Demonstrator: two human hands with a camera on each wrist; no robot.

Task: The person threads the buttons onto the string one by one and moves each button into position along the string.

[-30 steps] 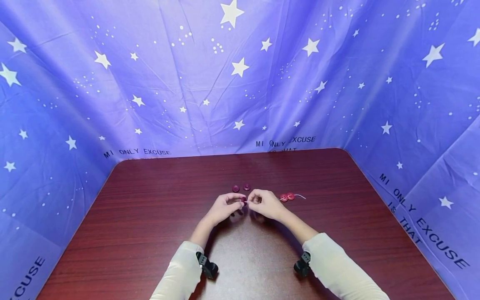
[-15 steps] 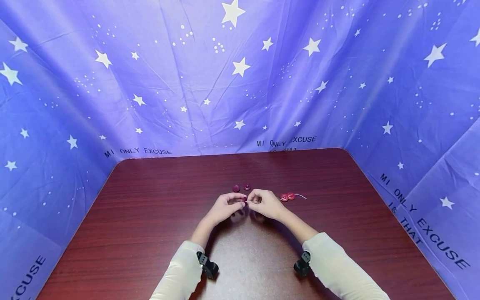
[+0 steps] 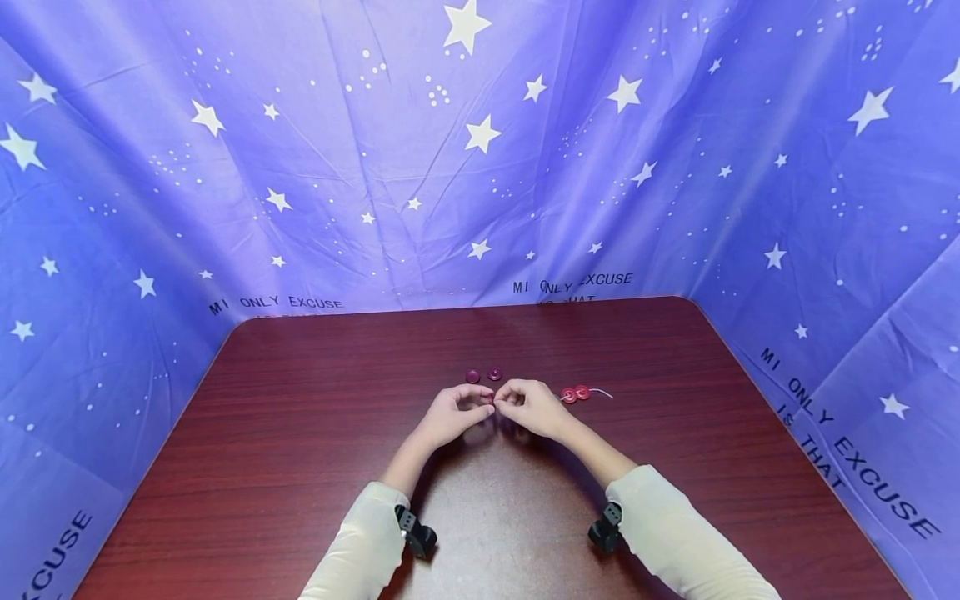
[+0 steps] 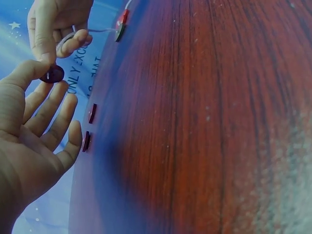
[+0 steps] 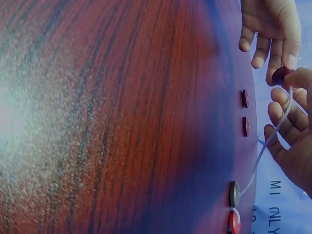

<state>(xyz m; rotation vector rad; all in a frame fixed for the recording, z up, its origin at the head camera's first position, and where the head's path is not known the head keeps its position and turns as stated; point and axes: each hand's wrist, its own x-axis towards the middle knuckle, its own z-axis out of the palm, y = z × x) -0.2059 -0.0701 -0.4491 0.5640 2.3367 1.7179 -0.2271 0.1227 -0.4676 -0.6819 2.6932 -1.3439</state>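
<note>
One dark maroon round button (image 4: 52,74) sits at the tips of the left grip (image 3: 446,417), whose thumb and fingertips are parted only by the button they pinch; its remaining fingers spread loosely. The right grip (image 3: 534,408) meets it from the right, thumb and forefinger drawn together at that button, and a thin whitish thread (image 5: 276,128) runs out of this pinch; whether it passes through the button cannot be told.

Just right of the right grip, the thread leads to a glossy red round button (image 3: 567,396) and, close against it, a second red round button (image 3: 582,392), with a loose tail beyond. Just ahead of the left grip lie a flat maroon disc-shaped button (image 3: 472,377) and, near it, another maroon button (image 3: 495,374), both on the dark red-brown wood-grained counter (image 3: 300,400). Behind the grips are a cream left sleeve (image 3: 360,533) and a cream right sleeve (image 3: 682,525). Far ahead of both grips hangs a blue-purple, star-printed curtain (image 3: 375,100).
</note>
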